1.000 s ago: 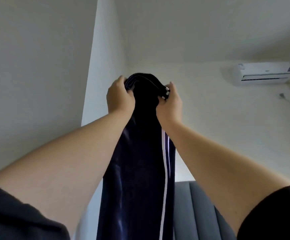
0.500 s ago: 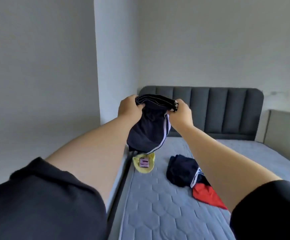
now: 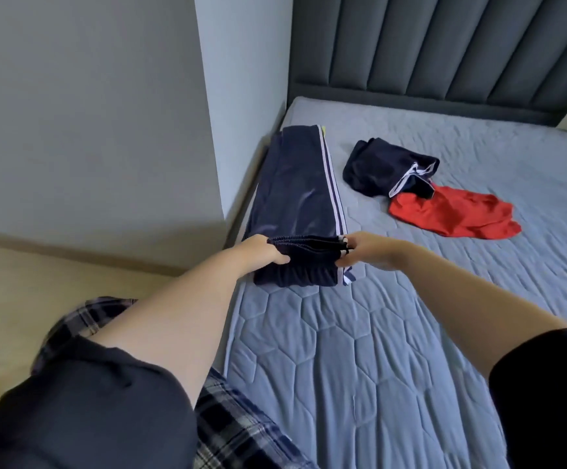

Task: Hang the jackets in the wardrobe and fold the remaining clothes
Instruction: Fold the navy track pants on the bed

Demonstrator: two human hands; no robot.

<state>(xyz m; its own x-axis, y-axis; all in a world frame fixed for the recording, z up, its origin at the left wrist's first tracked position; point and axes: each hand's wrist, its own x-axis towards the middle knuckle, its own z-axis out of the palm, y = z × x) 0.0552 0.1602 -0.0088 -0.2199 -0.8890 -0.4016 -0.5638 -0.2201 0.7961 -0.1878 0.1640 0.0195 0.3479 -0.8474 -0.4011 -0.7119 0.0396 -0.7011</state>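
Navy track trousers with white side stripes lie stretched lengthwise along the left edge of the blue-grey mattress. My left hand grips the left end of their elastic waistband, and my right hand pinches the right end. The waistband is folded back a little above the mattress. A crumpled navy garment with white trim lies farther right, with a red garment beside it. A sliver of a yellow item peeks out at the trousers' far end.
A dark grey padded headboard stands at the far end of the bed. A grey wall and pillar run along the left, with pale floor beside the bed. My checked trousers are at the lower left.
The trousers were held high in the air, then lowered. They now lie flat along the mattress's left edge, covering the yellow item, and both hands still hold the waistband.
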